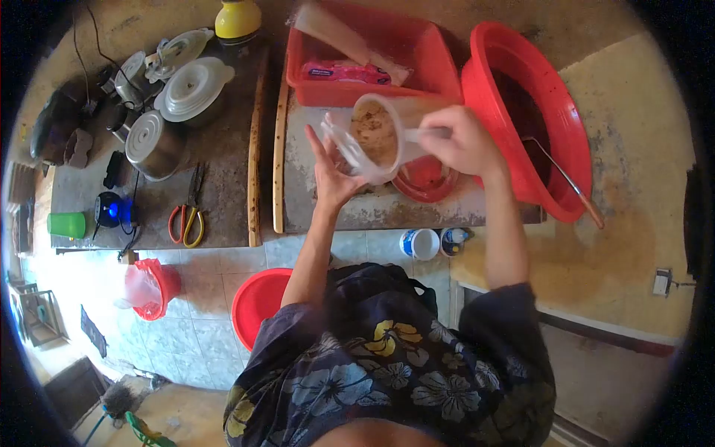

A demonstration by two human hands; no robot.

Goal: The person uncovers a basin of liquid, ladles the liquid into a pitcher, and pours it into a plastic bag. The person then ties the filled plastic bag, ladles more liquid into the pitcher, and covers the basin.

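Note:
A translucent white cup [376, 134] with brown contents is tilted above the counter. My right hand [463, 141] is closed round its handle, at the cup's right side. My left hand [331, 175] is on the cup's left, fingers spread and thumb apart, with what looks like clear plastic by the fingers. Whether the palm touches the cup cannot be told. Below the cup a red round lid or dish [424, 186] lies on the counter. Behind stands a red rectangular tub [436, 63] holding a pink packet [346, 72] and a pale blurred long object.
A large red basin [577, 149] with dark contents and a ladle [562, 175] stands right. On the left counter are lidded pots [195, 88], scissors [186, 223] and a green cup [67, 224]. A red bucket [170, 283] and a red round object [257, 302] are below.

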